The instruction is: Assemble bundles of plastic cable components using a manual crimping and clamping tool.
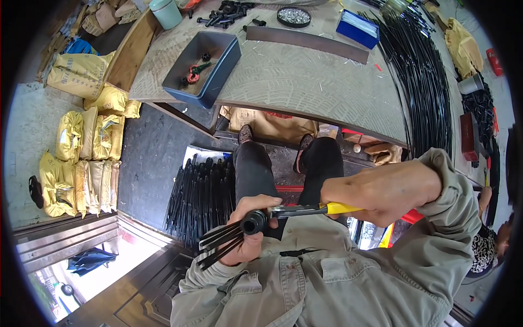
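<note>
My left hand [253, 204] is closed around a bundle of thin black rods [222, 242] with a round, hollow black end piece [253, 222], which looks like part of an umbrella frame. The rods fan out toward the lower left. My right hand [384, 191] grips the yellow handles of metal pliers [305, 210]. Their jaws reach my left thumb beside the black end piece; what they bite on is too small to tell. Both hands are above my lap, in front of my shirt.
Ahead stands a worktable [305, 87] with a grey bin [220, 82], a metal strip [305, 43], a blue box [358, 28], a dish of small shiny parts [294, 17] and long black rods [419, 82]. More black rods [201, 196] stand by my left leg. Yellow sacks [68, 136] are stacked left.
</note>
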`<move>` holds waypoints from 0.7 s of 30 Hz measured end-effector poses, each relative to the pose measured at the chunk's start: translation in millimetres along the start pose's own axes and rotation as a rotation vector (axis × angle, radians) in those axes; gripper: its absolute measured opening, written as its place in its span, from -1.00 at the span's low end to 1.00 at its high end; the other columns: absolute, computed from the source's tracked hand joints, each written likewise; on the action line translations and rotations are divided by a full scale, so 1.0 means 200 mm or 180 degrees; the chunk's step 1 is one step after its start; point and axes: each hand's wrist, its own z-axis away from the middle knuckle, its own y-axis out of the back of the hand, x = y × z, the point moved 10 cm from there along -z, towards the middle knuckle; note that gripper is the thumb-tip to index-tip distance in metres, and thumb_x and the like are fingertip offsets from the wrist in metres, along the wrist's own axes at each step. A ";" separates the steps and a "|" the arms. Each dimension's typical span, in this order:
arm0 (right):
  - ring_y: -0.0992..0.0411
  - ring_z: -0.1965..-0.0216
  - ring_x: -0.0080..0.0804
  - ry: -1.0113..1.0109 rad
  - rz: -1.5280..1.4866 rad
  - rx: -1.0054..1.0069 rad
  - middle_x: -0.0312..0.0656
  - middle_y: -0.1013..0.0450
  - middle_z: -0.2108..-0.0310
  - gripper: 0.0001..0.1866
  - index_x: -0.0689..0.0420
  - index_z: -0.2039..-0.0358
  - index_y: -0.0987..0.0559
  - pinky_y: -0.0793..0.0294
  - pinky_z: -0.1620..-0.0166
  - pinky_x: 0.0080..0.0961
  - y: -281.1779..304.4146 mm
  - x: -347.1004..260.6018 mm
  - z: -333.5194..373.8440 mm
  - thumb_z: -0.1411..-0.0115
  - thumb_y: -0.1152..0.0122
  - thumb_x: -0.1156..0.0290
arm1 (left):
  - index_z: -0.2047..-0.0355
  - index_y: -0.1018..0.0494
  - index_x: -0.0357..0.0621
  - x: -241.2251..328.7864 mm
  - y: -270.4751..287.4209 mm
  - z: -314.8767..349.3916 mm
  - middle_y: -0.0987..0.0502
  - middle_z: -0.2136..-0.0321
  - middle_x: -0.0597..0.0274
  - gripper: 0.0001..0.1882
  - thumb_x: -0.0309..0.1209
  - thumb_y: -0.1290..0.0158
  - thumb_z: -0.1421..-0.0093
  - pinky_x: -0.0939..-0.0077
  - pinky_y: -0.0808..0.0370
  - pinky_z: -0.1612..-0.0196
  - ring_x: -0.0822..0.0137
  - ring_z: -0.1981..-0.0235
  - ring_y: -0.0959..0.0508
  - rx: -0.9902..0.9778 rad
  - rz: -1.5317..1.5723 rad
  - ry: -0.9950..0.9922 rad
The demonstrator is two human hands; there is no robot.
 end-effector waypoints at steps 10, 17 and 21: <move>-0.36 0.42 -0.07 -0.0144 0.0628 0.0816 -0.03 -0.25 0.36 -0.66 0.24 0.29 -0.26 -0.31 0.49 -0.27 -0.06 0.02 -0.15 0.13 -0.07 0.65 | 0.23 -0.24 -0.28 -0.12 0.14 0.02 -0.30 0.69 0.21 -0.24 0.29 0.38 -0.10 0.52 -0.29 0.51 0.44 0.68 -0.30 0.0705 0.0329 0.0233; -0.39 0.33 -0.25 0.0373 0.1720 0.2175 -0.07 -0.29 0.13 -0.73 0.20 0.37 -0.44 -0.39 0.38 -0.32 -0.06 -0.07 -0.19 0.17 -0.19 0.53 | 0.32 -0.29 -0.29 -0.12 0.30 0.05 -0.40 0.59 0.14 -0.21 0.32 0.04 0.09 0.53 -0.27 0.58 0.45 0.67 -0.33 0.0673 0.1712 -0.1004; -0.38 0.25 -0.32 -0.0190 0.2102 0.2627 -0.12 -0.31 0.09 -0.85 0.18 0.45 -0.49 -0.36 0.16 -0.25 -0.05 -0.05 -0.23 0.10 -0.18 0.46 | 0.37 -0.20 -0.20 -0.17 0.36 0.13 -0.28 0.75 0.29 -0.11 0.44 0.06 0.33 0.53 -0.18 0.63 0.44 0.78 -0.21 0.0829 0.1310 -0.1008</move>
